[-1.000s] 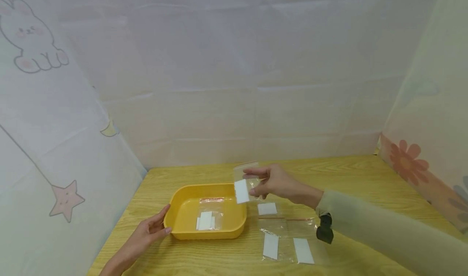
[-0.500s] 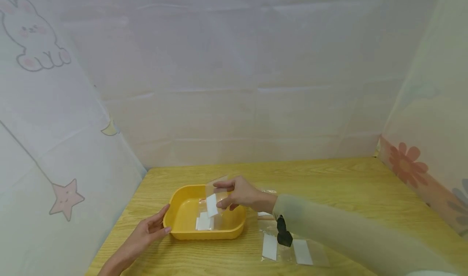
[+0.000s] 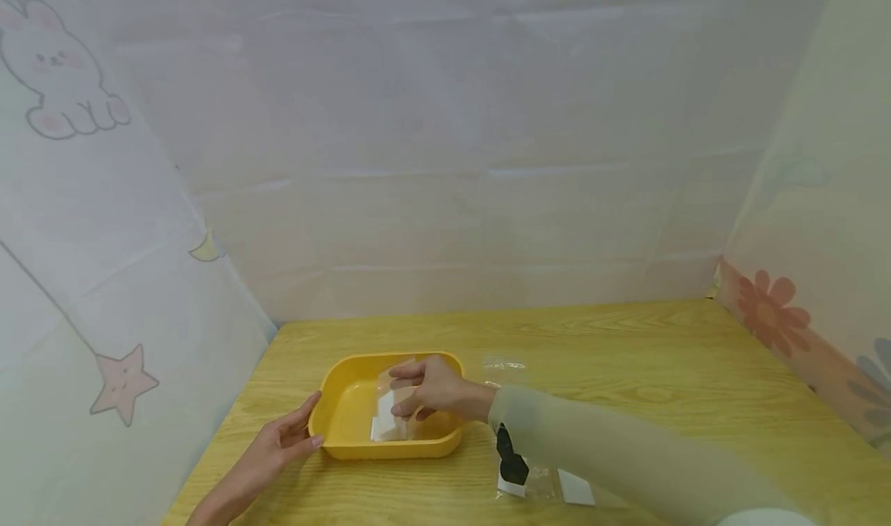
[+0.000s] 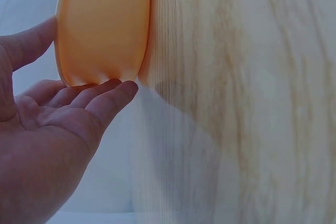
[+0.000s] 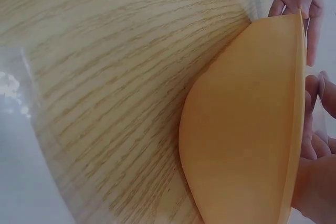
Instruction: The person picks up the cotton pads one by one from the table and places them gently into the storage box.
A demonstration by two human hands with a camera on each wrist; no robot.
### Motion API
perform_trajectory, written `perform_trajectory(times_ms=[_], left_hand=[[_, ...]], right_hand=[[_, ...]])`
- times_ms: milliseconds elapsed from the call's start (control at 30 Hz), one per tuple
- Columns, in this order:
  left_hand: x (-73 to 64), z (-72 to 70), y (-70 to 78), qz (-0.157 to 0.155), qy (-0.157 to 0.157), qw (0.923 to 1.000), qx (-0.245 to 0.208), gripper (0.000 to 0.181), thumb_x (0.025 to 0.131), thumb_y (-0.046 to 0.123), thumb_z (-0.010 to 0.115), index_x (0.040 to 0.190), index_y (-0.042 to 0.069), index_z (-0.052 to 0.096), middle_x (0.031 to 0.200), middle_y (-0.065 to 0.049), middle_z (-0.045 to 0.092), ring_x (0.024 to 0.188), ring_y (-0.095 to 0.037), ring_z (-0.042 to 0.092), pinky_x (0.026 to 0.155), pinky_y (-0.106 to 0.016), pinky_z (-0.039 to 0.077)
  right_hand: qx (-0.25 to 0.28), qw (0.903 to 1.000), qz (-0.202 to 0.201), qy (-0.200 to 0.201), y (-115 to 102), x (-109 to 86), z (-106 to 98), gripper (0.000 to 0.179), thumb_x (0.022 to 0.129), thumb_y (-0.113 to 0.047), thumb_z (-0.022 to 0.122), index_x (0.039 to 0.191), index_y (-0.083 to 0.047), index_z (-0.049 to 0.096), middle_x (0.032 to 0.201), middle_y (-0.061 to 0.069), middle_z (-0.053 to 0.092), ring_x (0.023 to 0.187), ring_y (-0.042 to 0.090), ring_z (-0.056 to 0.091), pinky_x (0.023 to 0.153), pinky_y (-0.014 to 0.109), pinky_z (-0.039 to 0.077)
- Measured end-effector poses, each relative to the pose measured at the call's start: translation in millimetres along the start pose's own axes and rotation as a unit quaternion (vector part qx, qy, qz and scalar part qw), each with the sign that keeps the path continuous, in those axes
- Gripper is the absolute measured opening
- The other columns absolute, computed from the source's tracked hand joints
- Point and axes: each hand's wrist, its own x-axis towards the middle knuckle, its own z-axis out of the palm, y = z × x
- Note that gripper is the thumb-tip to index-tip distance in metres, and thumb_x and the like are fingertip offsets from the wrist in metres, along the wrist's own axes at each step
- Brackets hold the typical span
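A yellow plastic basin [image 3: 390, 449] stands on the wooden table. My left hand [image 3: 274, 449] holds its left end; in the left wrist view the fingertips lie against the basin wall [image 4: 105, 30] and the thumb touches the rim. Inside the basin, my right hand [image 3: 437, 391] pinches a clear zip bag with a white rectangular piece [image 3: 387, 410] in it. This bag overlaps other bagged white pieces [image 3: 377, 430] on the basin floor. From the right wrist, the basin wall partly hides my right hand [image 5: 317, 182].
To the basin's right lie more clear zip bags with white pieces [image 3: 575, 487], partly covered by the right sleeve [image 3: 592, 441] and a dark strap [image 3: 511, 460]. Printed sheets [image 3: 445, 201] enclose the table at the back and sides.
My right hand has moved left and down, carrying the zip bag from above the basin's right rim down into the basin. My left hand stays on the basin's left end.
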Motion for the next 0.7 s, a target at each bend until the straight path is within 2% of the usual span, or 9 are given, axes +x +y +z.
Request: perform_trajectory(times_ms=[333, 500, 700], left_hand=[[-0.5, -1.0, -0.7, -0.006, -0.003, 1.0, 0.003, 0.081, 0.106, 0.025, 0.067, 0.168, 0.003, 0.019, 0.17, -0.024, 0.01, 0.151, -0.048, 0.025, 0.111, -0.042, 0.046], [0.1, -0.9, -3.4, 0.001, -0.006, 0.9999, -0.013, 0.082, 0.106, 0.022, 0.067, 0.167, 0.001, 0.017, 0.17, -0.025, 0.01, 0.151, -0.049, 0.025, 0.108, -0.035, 0.049], [0.2, -0.9, -2.5, 0.008, -0.006, 0.9999, -0.008, 0.081, 0.107, 0.022, 0.067, 0.168, 0.002, 0.017, 0.17, -0.025, 0.011, 0.15, -0.049, 0.025, 0.108, -0.034, 0.048]], right_hand=[[0.013, 0.9996, 0.021, 0.014, 8, 7.3, 11, 0.061, 0.083, 0.003, 0.088, 0.14, -0.002, 0.068, 0.128, 0.011, 0.073, 0.07, 0.024, 0.075, 0.058, 0.032, 0.061], [0.027, 0.9994, 0.019, 0.01, 12, 8.1, 14, 0.061, 0.085, 0.004, 0.085, 0.143, -0.001, 0.066, 0.132, 0.013, 0.071, 0.069, 0.022, 0.074, 0.055, 0.029, 0.059], [0.035, 0.9991, 0.023, 0.008, 14, 6.9, 14, 0.061, 0.087, 0.006, 0.083, 0.144, 0.0, 0.064, 0.131, 0.015, 0.071, 0.062, 0.02, 0.069, 0.055, 0.032, 0.06]])
